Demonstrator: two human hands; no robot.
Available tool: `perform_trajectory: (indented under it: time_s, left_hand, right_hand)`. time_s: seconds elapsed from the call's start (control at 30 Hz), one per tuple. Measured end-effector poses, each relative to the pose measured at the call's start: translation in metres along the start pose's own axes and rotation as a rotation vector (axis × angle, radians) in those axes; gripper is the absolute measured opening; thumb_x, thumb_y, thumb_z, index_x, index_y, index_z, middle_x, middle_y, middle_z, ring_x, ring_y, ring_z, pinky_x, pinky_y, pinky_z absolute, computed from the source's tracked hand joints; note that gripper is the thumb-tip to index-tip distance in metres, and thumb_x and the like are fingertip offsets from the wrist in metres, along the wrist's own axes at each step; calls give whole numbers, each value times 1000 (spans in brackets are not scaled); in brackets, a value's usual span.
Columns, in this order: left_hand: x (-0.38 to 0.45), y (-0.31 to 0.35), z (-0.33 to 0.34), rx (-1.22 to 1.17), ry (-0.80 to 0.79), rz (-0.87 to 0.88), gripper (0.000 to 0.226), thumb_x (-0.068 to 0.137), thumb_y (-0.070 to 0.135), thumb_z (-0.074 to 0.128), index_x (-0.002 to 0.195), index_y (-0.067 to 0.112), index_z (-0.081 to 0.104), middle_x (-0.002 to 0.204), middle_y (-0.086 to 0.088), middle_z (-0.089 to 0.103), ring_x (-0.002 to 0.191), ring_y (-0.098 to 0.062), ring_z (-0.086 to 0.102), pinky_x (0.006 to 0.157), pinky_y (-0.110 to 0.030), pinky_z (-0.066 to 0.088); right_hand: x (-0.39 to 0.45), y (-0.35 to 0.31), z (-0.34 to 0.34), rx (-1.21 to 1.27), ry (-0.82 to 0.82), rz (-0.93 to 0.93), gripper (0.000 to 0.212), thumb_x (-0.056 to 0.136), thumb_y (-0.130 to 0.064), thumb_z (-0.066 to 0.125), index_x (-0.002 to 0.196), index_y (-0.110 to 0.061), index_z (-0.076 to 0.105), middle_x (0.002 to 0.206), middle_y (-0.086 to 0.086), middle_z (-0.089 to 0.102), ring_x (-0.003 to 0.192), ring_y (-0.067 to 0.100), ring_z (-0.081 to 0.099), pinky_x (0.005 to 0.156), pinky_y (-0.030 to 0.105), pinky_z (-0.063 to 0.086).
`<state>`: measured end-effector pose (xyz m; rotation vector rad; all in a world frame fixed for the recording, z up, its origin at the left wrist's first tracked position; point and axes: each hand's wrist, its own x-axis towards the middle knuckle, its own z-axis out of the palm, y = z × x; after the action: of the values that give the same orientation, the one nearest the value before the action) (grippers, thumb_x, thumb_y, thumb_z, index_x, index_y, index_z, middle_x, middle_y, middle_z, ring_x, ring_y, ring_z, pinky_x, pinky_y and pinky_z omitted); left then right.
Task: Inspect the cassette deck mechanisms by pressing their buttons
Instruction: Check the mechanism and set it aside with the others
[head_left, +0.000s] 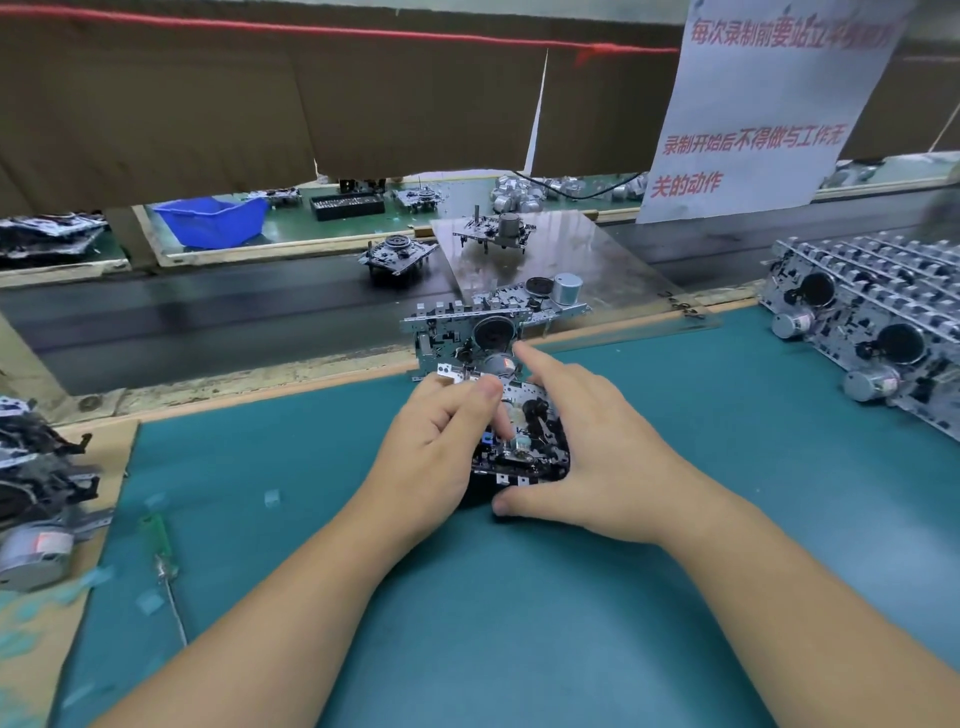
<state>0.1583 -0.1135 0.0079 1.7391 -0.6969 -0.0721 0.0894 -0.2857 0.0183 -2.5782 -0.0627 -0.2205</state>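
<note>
Centrally on the teal mat (519, 649), a cassette deck mechanism (519, 447) lies between both hands. The left hand (441, 447) grips its 9 o'clock edge, fingers curled, thumb pressing on top. The right hand (587, 457) holds the 3 o'clock side, thumb hooked under the near edge, index finger straight toward 12 o'clock. Palms hide the deck's flanks. More stamped-metal decks (467, 332) with round black flywheels sit just beyond; a dense row of mechanisms (872, 332) at 2 o'clock is cut off.
</note>
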Motion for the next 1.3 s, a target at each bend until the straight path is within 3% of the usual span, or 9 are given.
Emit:
perform_trajectory:
  time_s: [0.1, 0.27, 0.43, 0.6, 0.73, 0.83, 1.03, 1.13, 1.3]
  left_hand:
    - [-1, 0, 1, -115, 0, 12, 29, 99, 49, 43, 106, 33, 66, 100, 24, 64, 99, 11, 56, 84, -5, 37]
    - [0, -9, 0, -106, -3, -57, 75, 84, 79, 33, 152, 50, 26, 118, 68, 32, 116, 40, 31, 91, 4, 29]
    - [0, -11, 2, -104, -3, -54, 79, 84, 76, 36, 156, 46, 24, 155, 37, 31, 137, 25, 26, 110, -10, 24]
    - [1, -10, 1, -164, 43, -83, 50, 95, 56, 36, 143, 48, 45, 141, 34, 52, 130, 10, 48, 112, -24, 37]
    - [1, -11, 2, -182, 82, -76, 37, 102, 49, 37, 136, 43, 50, 119, 45, 59, 116, 21, 52, 90, 0, 37]
    - [1, -12, 2, -125, 107, -62, 52, 97, 56, 32, 144, 39, 47, 131, 40, 50, 119, 31, 40, 89, 8, 27]
    - [0, -16, 3, -77, 95, -32, 50, 103, 52, 34, 147, 32, 46, 142, 30, 46, 127, 22, 39, 96, 3, 27]
    - [1, -14, 2, -74, 102, -27, 53, 98, 54, 33, 144, 32, 48, 140, 30, 48, 125, 23, 40, 95, 3, 28]
    - [1, -15, 1, -70, 125, -18, 45, 105, 50, 34, 143, 33, 51, 134, 34, 51, 123, 26, 41, 92, 6, 26]
  right_hand:
    - [0, -3, 0, 4, 5, 23, 127, 55, -74, 78, 154, -48, 2, 149, -21, 30, 140, 6, 25, 113, 31, 31]
    - [4, -11, 4, 12, 66, 52, 116, 47, -76, 76, 146, -52, 21, 137, -21, 40, 133, 9, 33, 110, 37, 38]
    - [6, -12, 1, 103, 87, 79, 107, 39, -63, 88, 131, -54, 34, 125, -19, 47, 126, 8, 43, 102, 35, 43]
    - [8, -15, 6, 133, 141, 123, 111, 40, -56, 92, 132, -46, 32, 118, -25, 48, 113, 5, 51, 88, 25, 41]
    - [7, -12, -1, 168, 61, 93, 120, 45, -56, 91, 143, -50, 22, 129, -27, 46, 117, -8, 47, 95, 17, 39]
    - [5, -9, -5, 120, -11, 34, 134, 48, -56, 91, 150, -55, 4, 133, -31, 34, 109, -32, 30, 88, -2, 26]
    - [6, -3, -4, 129, 72, 81, 114, 44, -49, 96, 140, -50, 34, 136, -22, 53, 115, -10, 46, 85, -3, 28]
    - [5, -1, -9, 161, 18, 73, 126, 45, -51, 95, 145, -61, 19, 141, -23, 49, 123, -7, 44, 94, 7, 32]
    - [-2, 5, -17, 117, -88, 18, 134, 54, -47, 94, 148, -63, 0, 148, -29, 36, 128, -22, 29, 96, -1, 25]
